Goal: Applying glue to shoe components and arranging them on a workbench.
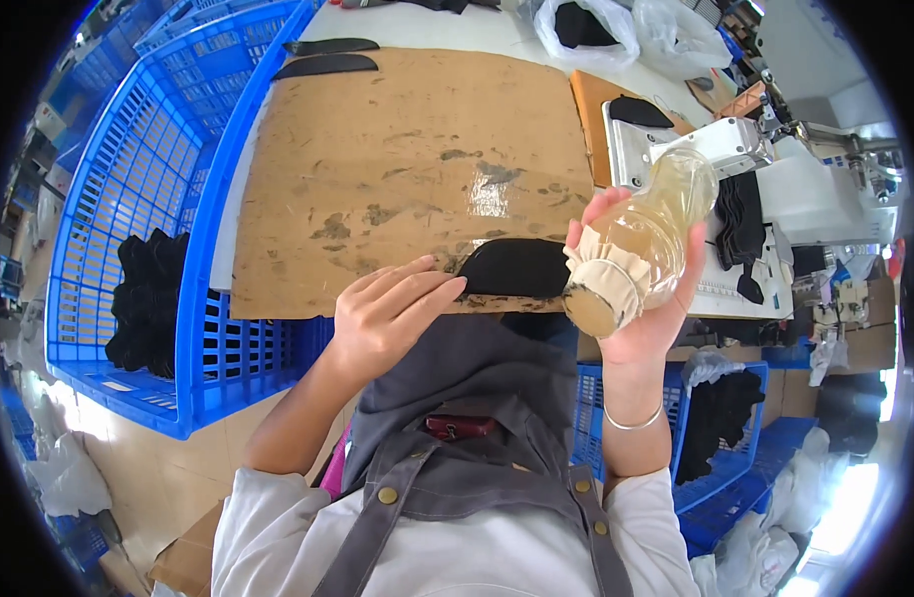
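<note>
My right hand [641,323] is wrapped round a clear plastic bottle [666,224] holding a yellowish liquid. The bottle is tilted, its cloth-covered mouth [608,289] pointing down toward me and to the left. On the near edge of a stained cardboard sheet [397,129] lies a black curved fabric piece [514,269]. My left hand [392,308] rests at the left end of that piece, fingers stretched out and the fingertips touching or nearly touching it. The cloth end of the bottle is beside the right end of the piece.
Two black curved pieces [327,66] lie at the cardboard's far left corner. A blue crate [186,328] with black pieces stands at the left. A white sewing machine [730,144] is at the right, near stacked black pieces [740,224]. Plastic bags [586,30] lie at the back.
</note>
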Action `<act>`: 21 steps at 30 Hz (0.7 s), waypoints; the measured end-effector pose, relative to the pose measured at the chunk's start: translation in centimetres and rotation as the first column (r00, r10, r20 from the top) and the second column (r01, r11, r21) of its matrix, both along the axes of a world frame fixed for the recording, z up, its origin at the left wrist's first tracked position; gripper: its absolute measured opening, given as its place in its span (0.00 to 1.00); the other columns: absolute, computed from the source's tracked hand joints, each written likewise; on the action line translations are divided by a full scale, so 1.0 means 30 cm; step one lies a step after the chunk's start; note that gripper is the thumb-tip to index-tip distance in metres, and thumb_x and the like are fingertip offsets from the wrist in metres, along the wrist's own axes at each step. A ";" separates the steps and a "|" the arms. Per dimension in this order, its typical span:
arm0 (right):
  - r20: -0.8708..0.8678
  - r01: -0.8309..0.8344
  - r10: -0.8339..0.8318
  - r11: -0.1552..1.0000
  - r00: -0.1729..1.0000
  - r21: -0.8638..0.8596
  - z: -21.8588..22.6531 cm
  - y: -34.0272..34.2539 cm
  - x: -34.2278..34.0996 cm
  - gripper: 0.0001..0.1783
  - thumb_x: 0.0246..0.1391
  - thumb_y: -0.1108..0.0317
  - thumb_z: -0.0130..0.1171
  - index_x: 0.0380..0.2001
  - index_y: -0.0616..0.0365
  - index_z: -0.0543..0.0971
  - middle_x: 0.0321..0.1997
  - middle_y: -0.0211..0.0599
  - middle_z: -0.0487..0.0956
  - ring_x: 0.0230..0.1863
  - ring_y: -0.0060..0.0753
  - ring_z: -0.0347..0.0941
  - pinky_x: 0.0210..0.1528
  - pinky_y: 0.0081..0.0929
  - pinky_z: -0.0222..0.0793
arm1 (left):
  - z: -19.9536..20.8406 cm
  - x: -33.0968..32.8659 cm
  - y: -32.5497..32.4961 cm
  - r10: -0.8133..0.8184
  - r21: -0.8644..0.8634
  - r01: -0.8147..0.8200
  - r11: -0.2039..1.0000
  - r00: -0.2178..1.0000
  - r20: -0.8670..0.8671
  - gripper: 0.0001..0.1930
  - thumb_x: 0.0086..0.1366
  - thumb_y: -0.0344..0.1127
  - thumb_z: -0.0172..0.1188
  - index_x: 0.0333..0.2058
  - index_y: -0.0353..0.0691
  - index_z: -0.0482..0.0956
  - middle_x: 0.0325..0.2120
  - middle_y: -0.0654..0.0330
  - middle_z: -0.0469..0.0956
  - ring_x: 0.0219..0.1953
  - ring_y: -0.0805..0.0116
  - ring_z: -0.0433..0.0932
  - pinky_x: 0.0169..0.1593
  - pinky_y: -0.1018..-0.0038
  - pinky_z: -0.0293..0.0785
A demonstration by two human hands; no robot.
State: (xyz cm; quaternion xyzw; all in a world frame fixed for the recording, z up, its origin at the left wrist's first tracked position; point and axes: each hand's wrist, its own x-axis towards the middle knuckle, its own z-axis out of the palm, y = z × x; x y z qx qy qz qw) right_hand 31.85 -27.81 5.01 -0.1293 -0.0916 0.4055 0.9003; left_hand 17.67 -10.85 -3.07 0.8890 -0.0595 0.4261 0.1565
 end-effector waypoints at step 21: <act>0.982 0.708 0.179 0.702 -0.061 -0.084 -0.010 0.130 -0.083 0.35 0.38 0.71 0.65 0.50 0.64 0.60 0.44 0.47 0.70 0.47 0.39 0.68 0.51 0.36 0.63 | 0.004 0.003 -0.008 0.042 -0.034 -0.043 0.998 0.999 -0.025 0.12 0.43 0.30 0.58 0.31 0.40 0.76 0.24 0.64 0.73 0.34 0.66 0.78 0.32 0.76 0.73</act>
